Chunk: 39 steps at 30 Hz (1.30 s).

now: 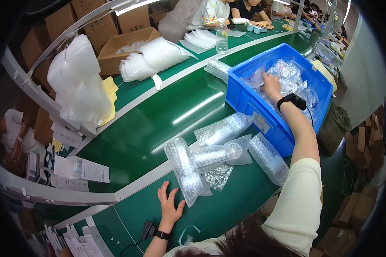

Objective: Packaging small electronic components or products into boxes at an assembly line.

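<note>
Presently, the fingers of the right hand [271,83] are bent down among the clear bags [289,75] inside the blue bin [240,92]; they seem to touch one bag at their tips, but whether they grasp it firmly, I cannot tell. The fingers of the left hand [170,207] are spread apart and hold nothing, low over the green table [135,201]. Just beside the left thumb, on its right, lies a long bubble-wrapped pack [186,173], and next to that, farther from these fingers, a second wrapped pack [208,157] with a flat silvery bag [218,176] partly under it. Beyond them, between the two hands, are a third wrapped pack [223,128] and, close to the bin, a fourth one [268,158]. To the left of the right fingers, outside the bin, another wrapped pack [218,70] lies on the green belt [128,141]. By my judgement, the work is somewhere in its middle: these few packs are wrapped and stand apart from the bin, while many bags around the right fingers remain to be handled. Far ahead of the left fingers, a thick stack of bubble sheets [75,81] hangs, so wrapping material seems plentiful.
</note>
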### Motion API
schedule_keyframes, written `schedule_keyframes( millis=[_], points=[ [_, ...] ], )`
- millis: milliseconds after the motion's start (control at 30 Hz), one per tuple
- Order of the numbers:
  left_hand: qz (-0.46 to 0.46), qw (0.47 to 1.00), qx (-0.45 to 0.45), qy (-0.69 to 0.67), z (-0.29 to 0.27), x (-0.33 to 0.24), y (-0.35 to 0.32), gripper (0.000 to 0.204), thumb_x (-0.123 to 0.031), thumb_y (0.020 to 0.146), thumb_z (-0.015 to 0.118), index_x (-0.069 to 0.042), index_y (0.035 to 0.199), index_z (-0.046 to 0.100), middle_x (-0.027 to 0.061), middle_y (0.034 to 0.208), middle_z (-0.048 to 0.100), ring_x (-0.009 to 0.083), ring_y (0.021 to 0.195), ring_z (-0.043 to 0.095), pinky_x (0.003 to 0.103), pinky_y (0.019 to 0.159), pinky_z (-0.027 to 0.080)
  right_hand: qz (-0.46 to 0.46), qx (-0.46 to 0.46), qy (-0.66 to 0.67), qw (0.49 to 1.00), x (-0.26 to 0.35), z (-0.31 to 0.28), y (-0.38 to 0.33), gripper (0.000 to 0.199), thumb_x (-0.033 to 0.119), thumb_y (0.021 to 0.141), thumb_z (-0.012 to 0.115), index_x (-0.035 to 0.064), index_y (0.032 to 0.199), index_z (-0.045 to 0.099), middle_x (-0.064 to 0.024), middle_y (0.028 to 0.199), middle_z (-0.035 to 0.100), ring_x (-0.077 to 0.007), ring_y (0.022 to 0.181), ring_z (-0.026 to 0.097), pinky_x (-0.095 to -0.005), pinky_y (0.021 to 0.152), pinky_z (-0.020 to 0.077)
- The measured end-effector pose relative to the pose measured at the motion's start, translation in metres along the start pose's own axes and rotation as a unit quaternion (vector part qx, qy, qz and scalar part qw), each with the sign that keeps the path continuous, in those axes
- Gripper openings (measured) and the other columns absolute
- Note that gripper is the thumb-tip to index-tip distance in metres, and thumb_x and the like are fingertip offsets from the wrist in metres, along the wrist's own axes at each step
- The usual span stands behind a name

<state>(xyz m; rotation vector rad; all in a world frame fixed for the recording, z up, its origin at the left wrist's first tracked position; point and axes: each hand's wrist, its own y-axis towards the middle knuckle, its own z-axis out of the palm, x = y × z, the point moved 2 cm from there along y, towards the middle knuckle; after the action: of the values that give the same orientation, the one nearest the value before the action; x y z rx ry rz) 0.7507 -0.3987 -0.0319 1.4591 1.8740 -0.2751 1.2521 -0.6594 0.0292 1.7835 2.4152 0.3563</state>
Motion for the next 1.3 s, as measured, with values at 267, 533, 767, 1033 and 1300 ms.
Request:
schedule_keyframes(
  millis=[267, 533, 767, 1033, 1300],
  points=[
    [0.015, 1.0, 0.016, -0.002, -0.003, -0.005, -0.004, 0.045, -0.03, 0.073, 0.061, -0.005, 0.109, 0.051, 0.0215, 0.128, 0.033, 0.0373, 0.121, 0.029, 0.054, 0.099, 0.016, 0.159, -0.237, 0.27, 0.92, -0.047, -0.057, 0.016, 0.049, 0.03, 0.061, 0.068, 0.0084, 0.103, 0.056, -0.0157, 0.091, 0.062, -0.0333, 0.09, 0.058, -0.0406, 0.076, 0.0442],
    [0.009, 0.993, -0.054, -0.106, -0.004, 0.006, -0.002, 0.048, -0.028, 0.075, 0.058, -0.005, 0.116, 0.046, 0.0184, 0.13, 0.033, 0.0349, 0.122, 0.029, 0.046, 0.1, 0.021, 0.083, -0.131, 0.634, 0.758, 0.055, -0.159, -0.046, 0.028, 0.012, 0.069, 0.064, 0.0032, 0.094, 0.058, -0.0052, 0.083, 0.06, -0.0157, 0.076, 0.055, -0.0288, 0.068, 0.0428],
    [-0.115, 0.738, -0.308, -0.589, -0.042, 0.029, -0.001, 0.056, -0.034, 0.086, 0.045, -0.008, 0.132, 0.026, 0.01, 0.137, 0.025, 0.0251, 0.128, 0.021, 0.039, 0.103, 0.021, -0.096, 0.093, 0.691, 0.711, 0.264, -0.123, -0.257, 0.022, 0.003, 0.07, 0.061, 0.003, 0.092, 0.056, -0.0028, 0.083, 0.059, -0.0124, 0.078, 0.055, -0.0278, 0.068, 0.0459],
    [-0.116, 0.809, -0.233, -0.527, -0.06, 0.071, -0.019, 0.05, -0.031, 0.088, 0.041, -0.002, 0.129, 0.033, 0.0111, 0.13, 0.038, 0.0248, 0.12, 0.037, 0.039, 0.099, 0.031, -0.372, 0.035, 0.273, 0.886, 0.346, -0.067, -0.385, 0.061, 0.022, 0.057, 0.074, 0.0061, 0.11, 0.047, -0.0168, 0.119, 0.045, -0.0386, 0.112, 0.039, -0.048, 0.087, 0.0357],
    [-0.139, 0.807, -0.191, -0.541, -0.041, 0.068, -0.034, 0.047, -0.027, 0.088, 0.041, 0.001, 0.126, 0.037, 0.0138, 0.122, 0.046, 0.0241, 0.106, 0.05, 0.036, 0.089, 0.042, -0.428, 0.053, 0.334, 0.838, 0.279, -0.148, -0.331, 0.087, 0.032, 0.057, 0.077, 0.0064, 0.128, 0.035, -0.0236, 0.133, 0.025, -0.0436, 0.123, 0.022, -0.0501, 0.098, 0.0252]
  ],
)
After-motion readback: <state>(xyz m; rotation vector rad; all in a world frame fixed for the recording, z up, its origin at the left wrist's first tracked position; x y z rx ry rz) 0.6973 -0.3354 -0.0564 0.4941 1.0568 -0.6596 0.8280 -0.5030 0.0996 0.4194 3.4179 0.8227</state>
